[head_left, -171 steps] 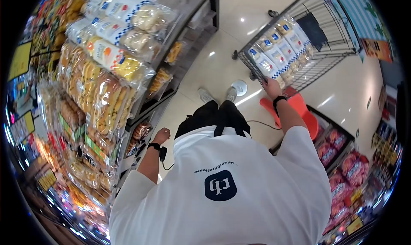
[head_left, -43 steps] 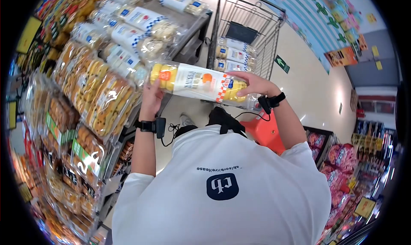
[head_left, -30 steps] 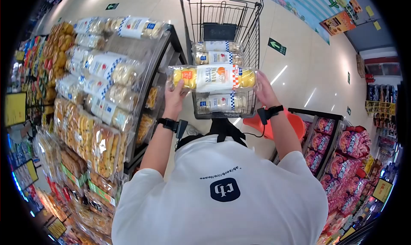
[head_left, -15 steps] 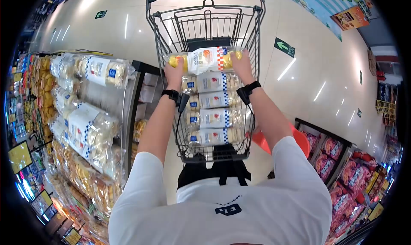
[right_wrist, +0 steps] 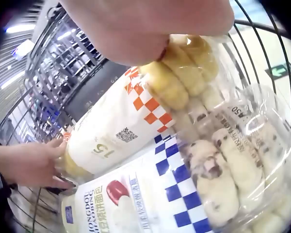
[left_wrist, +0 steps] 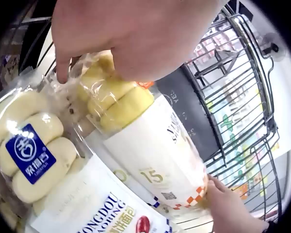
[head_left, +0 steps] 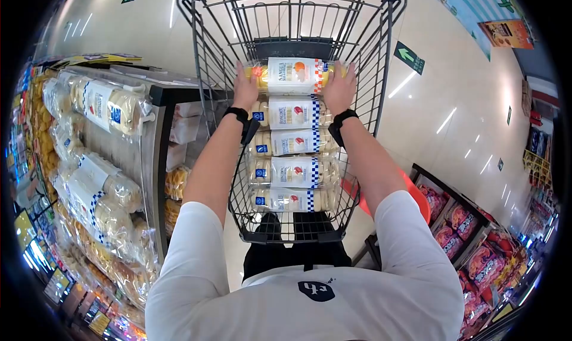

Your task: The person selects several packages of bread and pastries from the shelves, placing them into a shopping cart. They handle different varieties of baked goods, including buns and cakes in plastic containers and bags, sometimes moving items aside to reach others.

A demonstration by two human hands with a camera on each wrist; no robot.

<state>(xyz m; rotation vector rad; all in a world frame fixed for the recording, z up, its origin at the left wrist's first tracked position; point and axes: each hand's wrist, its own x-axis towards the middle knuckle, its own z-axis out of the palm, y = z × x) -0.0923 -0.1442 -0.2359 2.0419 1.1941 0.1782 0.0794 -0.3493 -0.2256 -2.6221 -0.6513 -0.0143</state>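
Note:
A pack of yellow bread (head_left: pixel 293 76) with an orange-checked label lies crosswise at the far end of the packs in the cart (head_left: pixel 304 241). My left hand (head_left: pixel 245 89) grips its left end and my right hand (head_left: pixel 339 91) its right end. In the left wrist view, the yellow rolls (left_wrist: pixel 126 107) show under my left hand (left_wrist: pixel 131 34); the right wrist view shows my right hand (right_wrist: pixel 155 24) over the other end. Several white bread packs (head_left: pixel 293 171) with blue-checked labels lie in a row nearer my body. The underside of the yellow pack is hidden.
At the left stands a shelf (head_left: pixel 156 162) stacked with bagged bread (head_left: pixel 98 192). An orange-red plastic object (head_left: pixel 417 201) is on the right, beside a rack of pink packs (head_left: pixel 485 260). The cart's wire sides (head_left: pixel 376 61) rise around my hands.
The yellow pack has gone from beside the shelf to over the cart and down against the white packs. Over the last half second, the cart appears larger; both hands remain at the pack's ends.

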